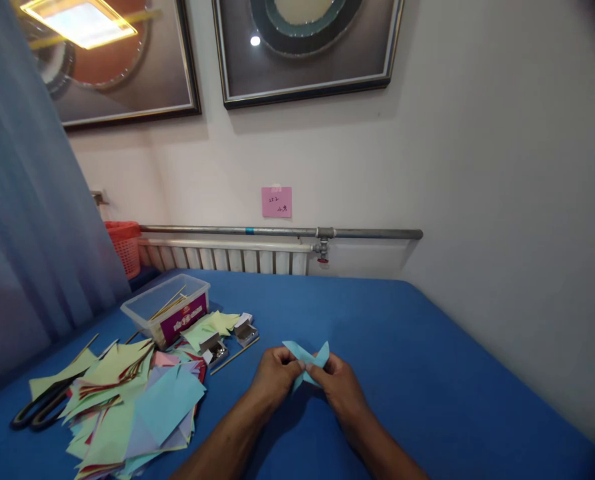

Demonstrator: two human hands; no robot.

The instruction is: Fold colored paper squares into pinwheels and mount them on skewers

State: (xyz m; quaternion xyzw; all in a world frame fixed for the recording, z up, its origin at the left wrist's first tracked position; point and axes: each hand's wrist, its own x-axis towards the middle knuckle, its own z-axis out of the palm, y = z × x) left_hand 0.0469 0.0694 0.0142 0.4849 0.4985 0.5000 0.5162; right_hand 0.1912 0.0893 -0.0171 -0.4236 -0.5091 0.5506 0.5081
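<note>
Both my hands meet over the blue table (pixel 402 347) and pinch a small folded light-blue paper (pixel 307 359). My left hand (pixel 273 377) grips its left side with fingers curled. My right hand (pixel 338 385) holds the right side, fingers closed on it. Two pointed flaps of the paper stick up above my fingers; its lower part is hidden behind them.
A heap of coloured paper squares (pixel 137 407) lies at the left, black-handled scissors (pixel 40 408) beside it. Behind are a clear plastic box with thin sticks (pixel 167 308), two small open boxes (pixel 227 339), a loose stick (pixel 235 355), an orange basket (pixel 125 247), a radiator and the wall.
</note>
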